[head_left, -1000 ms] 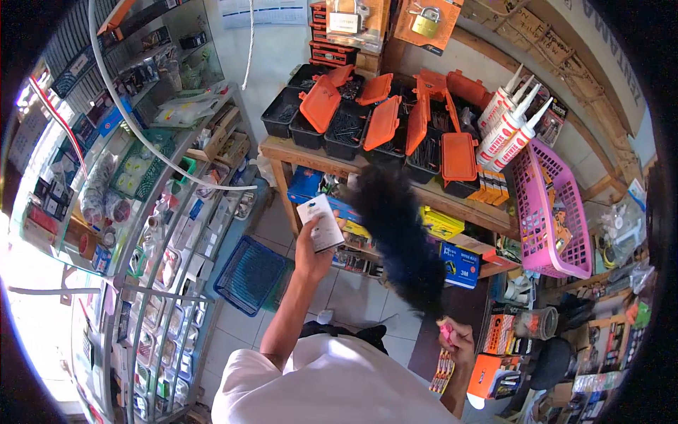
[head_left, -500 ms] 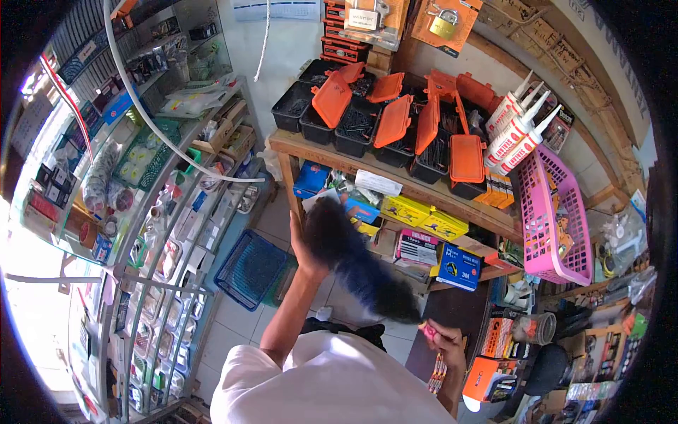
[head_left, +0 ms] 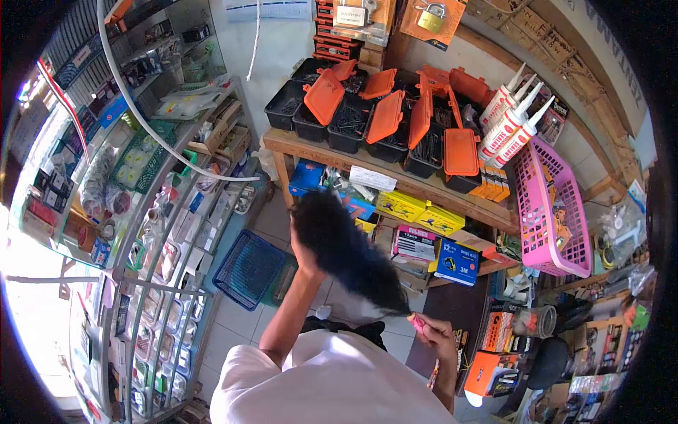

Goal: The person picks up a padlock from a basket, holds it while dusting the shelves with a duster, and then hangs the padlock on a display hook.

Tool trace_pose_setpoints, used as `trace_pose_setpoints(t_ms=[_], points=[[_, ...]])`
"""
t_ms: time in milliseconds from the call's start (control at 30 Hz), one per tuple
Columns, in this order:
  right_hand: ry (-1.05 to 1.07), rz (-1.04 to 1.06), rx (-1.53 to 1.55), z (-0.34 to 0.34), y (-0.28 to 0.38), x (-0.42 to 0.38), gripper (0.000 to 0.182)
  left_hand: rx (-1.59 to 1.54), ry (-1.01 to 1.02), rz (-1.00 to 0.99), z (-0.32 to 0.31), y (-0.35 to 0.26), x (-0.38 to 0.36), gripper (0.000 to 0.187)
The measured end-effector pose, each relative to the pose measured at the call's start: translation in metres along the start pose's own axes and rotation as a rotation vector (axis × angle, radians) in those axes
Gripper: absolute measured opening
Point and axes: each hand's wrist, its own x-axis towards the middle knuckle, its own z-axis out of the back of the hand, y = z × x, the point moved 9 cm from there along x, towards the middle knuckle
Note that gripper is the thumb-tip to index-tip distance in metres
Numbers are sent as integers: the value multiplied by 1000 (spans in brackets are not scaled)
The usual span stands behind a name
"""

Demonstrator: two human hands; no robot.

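Note:
A dark, fluffy duster (head_left: 349, 258) stretches diagonally across the middle of the view. Its pink handle (head_left: 417, 324) is gripped by my right hand (head_left: 439, 336) at the lower right. My left hand (head_left: 304, 251) is at the duster's far end, partly hidden behind the dark bristles; its fingers cannot be made out. Beyond the duster stands a wooden shelf (head_left: 395, 171) with black bins (head_left: 347, 126) of screws or nails under raised orange lids (head_left: 386, 116). Yellow boxes (head_left: 424, 213) and a blue box (head_left: 457, 262) sit on the level below.
Sealant tubes (head_left: 510, 134) and a pink basket (head_left: 542, 233) stand at the shelf's right end. A glass display case (head_left: 166, 233) lines the left side. Blue baskets (head_left: 247, 270) rest on the tiled floor. Padlocks (head_left: 431, 20) hang above, and a white cable (head_left: 131, 99) crosses the upper left.
The duster has shifted slightly left, and its bristles look fuller. My right hand has moved a little left and up with the handle. The shelf appears slightly further left in view.

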Motion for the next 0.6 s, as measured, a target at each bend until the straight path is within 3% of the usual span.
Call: trace_pose_setpoints(t_ms=[67,100,167,233,267,333,400,467,533,567,600], points=[[-39,6,13,2,2,1,42,59,-326,-19,29,-4,-4,72],[32,-11,24,-3,-2,2,42,14,-113,-1,18,-2,2,72],[102,-23,37,-9,-6,6,42,12,-43,-9,11,1,3,72],[-32,59,-37,4,1,9,43,0,59,-60,-4,-5,1,73],[-32,56,-37,3,2,8,43,-142,-296,-8,32,0,-7,73],[64,-24,-27,-9,-1,7,46,-51,-263,6,33,2,-5,66],[23,3,-45,-5,-5,9,46,41,66,-10,12,-1,6,64],[-16,21,-63,-3,-3,9,47,74,14,-54,16,-3,1,68],[54,-46,-53,-13,-1,8,46,-215,-181,-39,31,-5,-2,63],[56,-44,-55,-12,-1,8,46,-80,-45,-28,19,-5,-1,63],[46,-27,-74,-11,0,8,46,83,-33,-108,25,-9,0,62]])
